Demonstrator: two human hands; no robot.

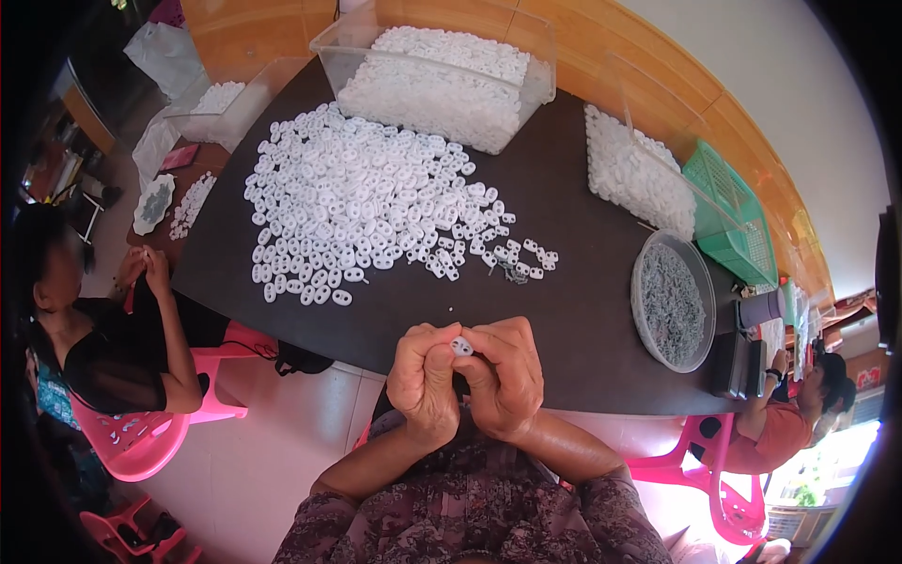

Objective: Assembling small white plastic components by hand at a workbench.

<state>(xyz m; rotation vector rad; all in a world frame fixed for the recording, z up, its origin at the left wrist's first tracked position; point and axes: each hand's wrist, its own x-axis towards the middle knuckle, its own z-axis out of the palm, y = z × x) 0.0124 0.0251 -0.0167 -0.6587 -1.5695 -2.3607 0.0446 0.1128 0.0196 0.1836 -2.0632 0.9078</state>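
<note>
A dark table (pixel 583 320) stands against orange-brown wood panelling (pixel 648 61), with a white wall (pixel 752 56) rising above it. The floor (pixel 291 423) is pale and tiled. A pink plastic chair (pixel 136 456) stands at left, another pink seat (pixel 738 512) at right. Strong daylight enters lower right through a bright opening (pixel 846 461), perhaps a window or doorway; glare obscures it.

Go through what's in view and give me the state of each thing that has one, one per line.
Left hand: fingers pinched on a white piece
Right hand: fingers also on it
White piece: held above the dark table
Loose white pieces: heaped and scattered
Large clear bin: lidless, filled
Right clear bin: lidless, holding white pieces
Round tub: open, holding grey bits
Left pink chair: occupied
</note>
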